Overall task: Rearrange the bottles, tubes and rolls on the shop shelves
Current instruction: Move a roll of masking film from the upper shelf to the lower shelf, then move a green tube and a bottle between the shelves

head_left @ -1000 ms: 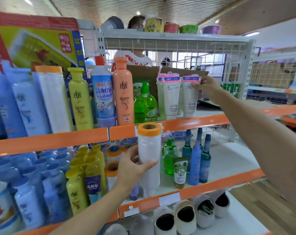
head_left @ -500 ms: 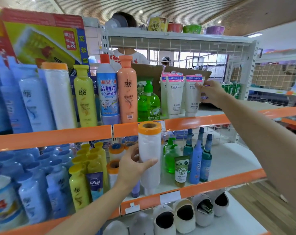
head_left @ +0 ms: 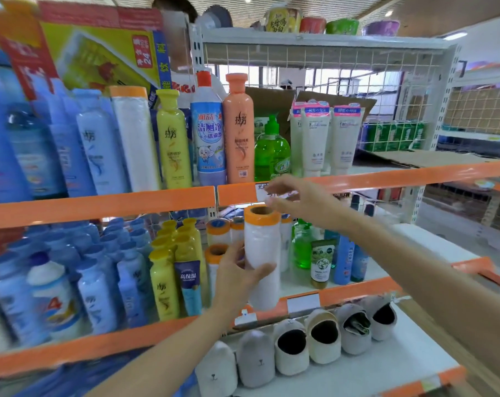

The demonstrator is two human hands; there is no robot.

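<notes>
the left hand [head_left: 237, 270] grips the upright white plastic-film roll with an orange end [head_left: 261, 253]; the right hand [head_left: 297, 200], fingers loosely spread and empty, hovers above its top. best steady the top before lifting it clear of neighbouring rolls.

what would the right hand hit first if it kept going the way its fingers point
The right hand points left and slightly down, just above the roll that the left hand holds. It would probably meet the roll's orange top rim first, though depth is unclear.

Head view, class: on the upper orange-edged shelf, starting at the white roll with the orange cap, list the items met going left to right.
White roll → yellow bottle → blue-and-white bottle → orange bottle → green pump bottle → white facial tubes.
</notes>
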